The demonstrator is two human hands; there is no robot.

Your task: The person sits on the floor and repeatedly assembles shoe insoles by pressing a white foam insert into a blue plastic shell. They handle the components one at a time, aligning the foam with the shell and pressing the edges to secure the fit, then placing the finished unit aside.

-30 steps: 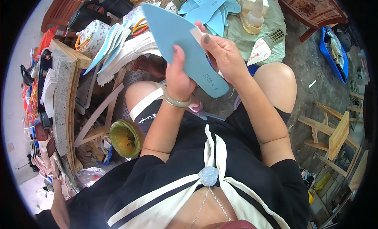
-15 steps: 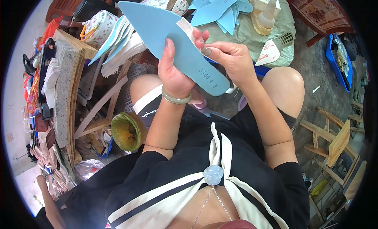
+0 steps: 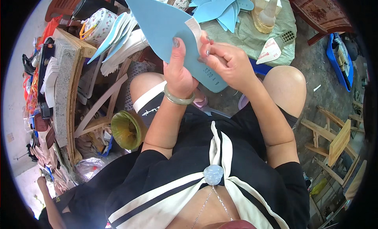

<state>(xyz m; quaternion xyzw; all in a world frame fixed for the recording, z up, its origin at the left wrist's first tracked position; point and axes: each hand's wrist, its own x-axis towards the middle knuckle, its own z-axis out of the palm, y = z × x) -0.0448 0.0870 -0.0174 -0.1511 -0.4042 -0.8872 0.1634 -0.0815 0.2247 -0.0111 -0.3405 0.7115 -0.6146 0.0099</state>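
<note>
My left hand (image 3: 179,73) holds a light blue shoe insole (image 3: 157,24) from below, its thumb lying on the upper face. The pointed toe end aims to the far left, the rounded heel toward me. Along the insole's right edge runs a narrow whitish strip (image 3: 192,26). My right hand (image 3: 232,65) is pinched at that edge near the left fingertips, thumb against index finger. The strip's lower end disappears behind the fingers, so I cannot see exactly how it is gripped.
A covered table (image 3: 244,44) ahead bears a pile of blue insoles (image 3: 220,6), a glue bottle (image 3: 267,16) and a white-and-mesh piece (image 3: 271,50). More insoles (image 3: 114,34) stack at left. A yellow-green bin (image 3: 126,130) stands by my left leg, a wooden stool (image 3: 334,140) at right.
The insole has shifted slightly right and away from me. More of the whitish strip now shows along its edge. My right fingers have curled in closer and cover part of the heel end.
</note>
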